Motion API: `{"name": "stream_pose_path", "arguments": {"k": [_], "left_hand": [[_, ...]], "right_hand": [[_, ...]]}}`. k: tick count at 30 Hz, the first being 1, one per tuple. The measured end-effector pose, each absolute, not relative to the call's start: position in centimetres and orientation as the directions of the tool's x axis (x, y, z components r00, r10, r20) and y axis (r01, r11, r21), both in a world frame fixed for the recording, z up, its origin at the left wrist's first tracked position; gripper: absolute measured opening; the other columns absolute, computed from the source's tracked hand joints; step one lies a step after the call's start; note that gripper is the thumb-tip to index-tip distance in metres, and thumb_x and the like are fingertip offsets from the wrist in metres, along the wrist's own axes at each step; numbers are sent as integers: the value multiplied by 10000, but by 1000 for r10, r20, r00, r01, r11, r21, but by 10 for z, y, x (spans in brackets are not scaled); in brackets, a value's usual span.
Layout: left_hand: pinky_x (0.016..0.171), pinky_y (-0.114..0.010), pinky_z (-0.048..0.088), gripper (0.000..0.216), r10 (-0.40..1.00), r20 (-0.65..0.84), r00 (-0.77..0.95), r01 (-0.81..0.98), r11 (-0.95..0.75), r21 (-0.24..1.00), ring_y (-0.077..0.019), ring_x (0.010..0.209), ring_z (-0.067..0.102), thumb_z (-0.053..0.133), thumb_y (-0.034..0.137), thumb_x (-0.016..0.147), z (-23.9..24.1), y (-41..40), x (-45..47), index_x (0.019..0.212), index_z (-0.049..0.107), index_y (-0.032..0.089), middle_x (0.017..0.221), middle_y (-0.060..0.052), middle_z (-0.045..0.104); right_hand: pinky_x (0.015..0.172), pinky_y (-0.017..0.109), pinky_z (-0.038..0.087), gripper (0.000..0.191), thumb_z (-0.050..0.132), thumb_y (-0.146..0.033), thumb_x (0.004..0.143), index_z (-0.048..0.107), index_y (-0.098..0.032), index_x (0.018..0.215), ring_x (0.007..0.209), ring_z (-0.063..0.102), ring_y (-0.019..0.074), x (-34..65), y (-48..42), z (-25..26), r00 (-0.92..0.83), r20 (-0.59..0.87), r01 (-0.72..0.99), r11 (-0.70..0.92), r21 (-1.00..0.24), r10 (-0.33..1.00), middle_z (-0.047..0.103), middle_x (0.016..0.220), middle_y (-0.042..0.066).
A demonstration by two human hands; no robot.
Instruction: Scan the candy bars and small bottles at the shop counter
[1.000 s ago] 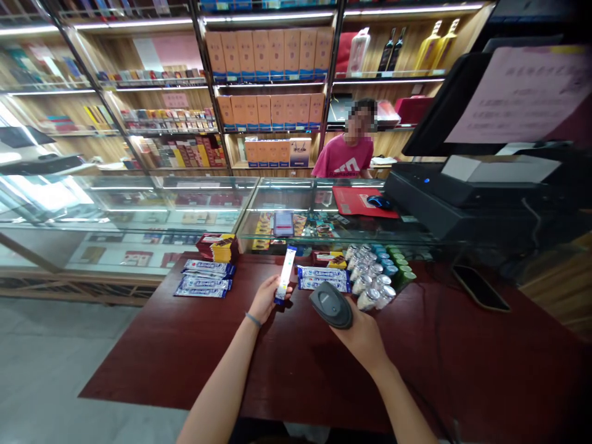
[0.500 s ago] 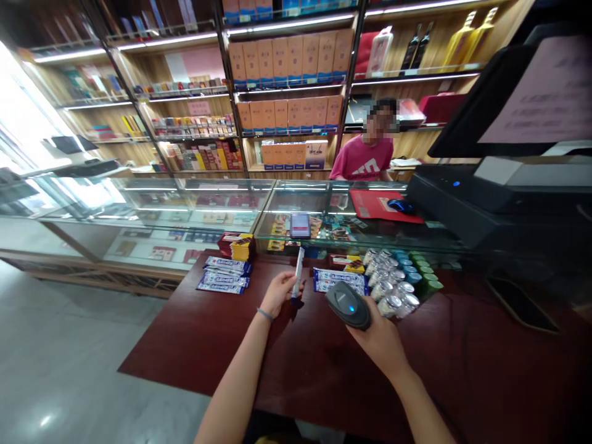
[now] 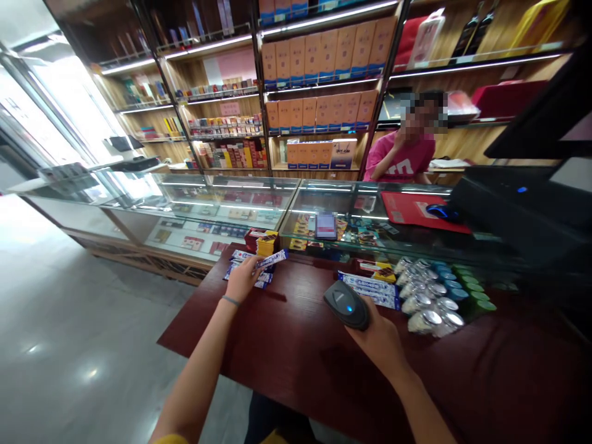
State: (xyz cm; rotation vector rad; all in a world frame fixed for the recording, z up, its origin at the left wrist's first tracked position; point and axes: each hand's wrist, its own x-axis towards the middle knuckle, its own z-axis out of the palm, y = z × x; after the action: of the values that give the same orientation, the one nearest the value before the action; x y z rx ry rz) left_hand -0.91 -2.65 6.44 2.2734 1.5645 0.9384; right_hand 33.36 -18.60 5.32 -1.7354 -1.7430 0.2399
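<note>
My left hand point(image 3: 243, 280) grips a slim blue-and-white wrapped snack bar point(image 3: 274, 259) by one end, above the left pile of like bars point(image 3: 263, 280). Behind that pile stand stacked red and yellow packs point(image 3: 263, 242). My right hand point(image 3: 377, 333) is closed round the handle of a black barcode scanner point(image 3: 346, 304) with a blue light lit. Just beyond the scanner lies a second row of blue-and-white bars point(image 3: 367, 287), with a yellow and dark red pack point(image 3: 383, 271) behind it. The lettering on the wrappers is too small to read.
Silver-topped cans point(image 3: 423, 320) and green-topped cans point(image 3: 481, 297) stand right of the bars. A glass display counter point(image 3: 222, 191) borders the dark red tabletop point(image 3: 287, 333). Behind it is a person in a pink shirt point(image 3: 402, 157). A black monitor point(image 3: 536, 105) hangs over the right side.
My left hand has carried the bar left, from the middle of the table to over the left pile, tilting it flatter. The view has swung left. The person behind has raised a hand.
</note>
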Motion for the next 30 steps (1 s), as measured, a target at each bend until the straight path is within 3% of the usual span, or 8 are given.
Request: {"name": "stream_pose_path", "arguments": {"k": [5,10,18,30], "left_hand": [[917,-333,467,243,850,331,409,859,-481,176,-244,1056,634,563,268,929,65,-1,-58,1155,650,276,1148,-72,681],[897,-322,468,240,823,233,518,838,-542,53,-230,1019,635,561,242,928,55,27,-85,1144,660,272,1103,-80,680],[935,-313,467,278,869,149,473,860,-491,137,-219,1066,617,584,177,887,39,47,-89,1137,667,267,1144,-75,664],[993,-368,476,299,854,192,483,815,-519,258,-226,1096,608,557,236,898,32,46,-91,1177,663,259,1178,-91,644]], "right_hand": [[591,310,452,370,590,-344,839,464,-267,1178,762,739,297,312,-175,50,42,313,809,151,-567,949,748,849,27],[570,297,439,359,602,-332,828,468,-282,1157,732,740,286,294,-167,50,3,317,804,186,-565,948,741,808,4],[581,302,443,330,597,-321,823,479,-276,1127,753,738,294,286,-162,47,5,293,788,177,-590,956,754,841,23],[552,295,436,384,603,-356,834,444,-275,1174,724,744,296,295,-163,46,7,309,819,172,-548,951,752,806,8]]}}
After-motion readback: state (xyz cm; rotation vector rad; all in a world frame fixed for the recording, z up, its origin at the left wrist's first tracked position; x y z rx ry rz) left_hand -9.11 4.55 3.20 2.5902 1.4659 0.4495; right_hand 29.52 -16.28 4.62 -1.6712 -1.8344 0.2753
